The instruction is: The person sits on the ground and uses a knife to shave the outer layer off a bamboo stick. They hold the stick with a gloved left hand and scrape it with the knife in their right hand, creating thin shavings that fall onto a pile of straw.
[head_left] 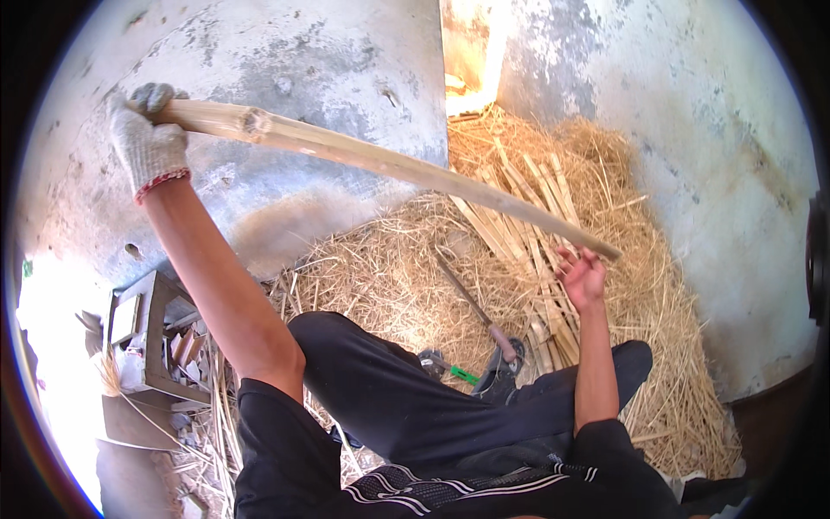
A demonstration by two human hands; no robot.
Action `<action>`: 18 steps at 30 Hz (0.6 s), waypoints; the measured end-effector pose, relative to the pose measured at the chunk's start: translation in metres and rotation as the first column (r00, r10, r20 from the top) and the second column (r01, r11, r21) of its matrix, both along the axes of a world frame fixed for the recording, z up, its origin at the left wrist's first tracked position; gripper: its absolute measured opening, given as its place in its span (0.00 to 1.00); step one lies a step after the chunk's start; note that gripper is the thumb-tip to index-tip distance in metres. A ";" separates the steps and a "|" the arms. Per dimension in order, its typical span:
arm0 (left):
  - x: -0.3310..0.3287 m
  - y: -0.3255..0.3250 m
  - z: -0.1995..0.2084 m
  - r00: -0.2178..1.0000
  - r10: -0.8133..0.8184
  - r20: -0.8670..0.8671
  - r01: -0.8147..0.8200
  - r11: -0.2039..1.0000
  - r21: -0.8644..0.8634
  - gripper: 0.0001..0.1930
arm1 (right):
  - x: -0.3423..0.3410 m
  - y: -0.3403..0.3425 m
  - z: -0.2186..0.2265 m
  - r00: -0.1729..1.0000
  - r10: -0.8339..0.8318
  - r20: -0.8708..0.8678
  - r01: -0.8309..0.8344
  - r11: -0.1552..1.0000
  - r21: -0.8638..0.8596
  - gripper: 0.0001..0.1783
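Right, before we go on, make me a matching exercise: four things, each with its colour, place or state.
1. Left hand
2. Right hand
3. Bamboo pole
4. Long tool

A. Bare, at the pole's right end
B. Has a pinkish-brown handle
C. Gloved, with red edging at the wrist
D. Pale, slanting across the view

Pairs: 1-C, 2-A, 3-D, 4-B

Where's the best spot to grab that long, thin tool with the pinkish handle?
Probably the thick handle, reaching down from the wearer's side: it is stouter than the slender shaft and lies nearer the wearer, close to the shoe, while the shaft slants away over the straw.
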State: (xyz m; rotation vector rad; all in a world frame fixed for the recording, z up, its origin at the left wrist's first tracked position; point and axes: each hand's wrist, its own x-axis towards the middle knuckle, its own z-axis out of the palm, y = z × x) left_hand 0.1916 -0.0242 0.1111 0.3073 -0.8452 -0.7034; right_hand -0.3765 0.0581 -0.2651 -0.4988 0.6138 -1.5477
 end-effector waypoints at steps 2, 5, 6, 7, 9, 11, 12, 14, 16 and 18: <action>0.004 -0.003 -0.005 0.998 -0.015 -0.067 0.016 1.000 0.003 0.18 | -0.006 0.010 0.015 0.994 -0.038 -0.103 0.027 0.995 -0.101 0.23; -0.030 0.024 0.002 0.971 0.016 -0.237 -0.021 1.000 -0.022 0.10 | 0.019 0.041 0.068 0.910 0.054 -0.411 -0.131 0.978 -0.163 0.22; -0.024 0.019 -0.003 0.975 -0.034 -0.220 0.021 0.998 -0.059 0.10 | 0.027 0.047 0.077 0.879 0.085 -0.469 -0.178 0.971 -0.158 0.21; -0.019 0.013 -0.007 0.976 -0.082 -0.201 0.064 0.994 -0.094 0.10 | 0.036 0.052 0.088 0.843 0.116 -0.525 -0.224 0.963 -0.148 0.21; -0.039 0.021 -0.005 0.967 -0.058 -0.249 0.039 0.996 -0.080 0.11 | 0.057 0.064 0.116 0.773 0.015 -0.634 -0.171 0.968 -0.185 0.17; -0.054 0.030 0.000 0.964 -0.020 -0.267 0.000 0.997 -0.077 0.11 | 0.080 0.078 0.144 0.570 -0.226 -0.790 -0.108 0.932 -0.345 0.14; -0.058 0.032 0.003 0.959 -0.034 -0.283 0.013 0.997 -0.078 0.11 | 0.093 0.085 0.160 0.421 -0.458 -0.783 -0.085 0.839 -0.537 0.11; -0.046 0.051 0.014 0.978 -0.023 -0.207 0.006 0.996 -0.086 0.12 | 0.131 0.090 0.187 0.131 -0.837 -0.531 -0.106 0.520 -0.847 0.12; -0.059 0.048 0.010 0.977 -0.050 -0.209 0.034 0.996 -0.079 0.13 | 0.138 0.089 0.217 -0.111 -0.929 -0.353 -0.132 0.366 -0.921 0.15; -0.061 0.056 0.009 0.989 -0.096 -0.117 0.076 0.983 -0.164 0.13 | 0.152 0.077 0.230 -0.173 -0.899 -0.402 -0.101 0.423 -0.901 0.17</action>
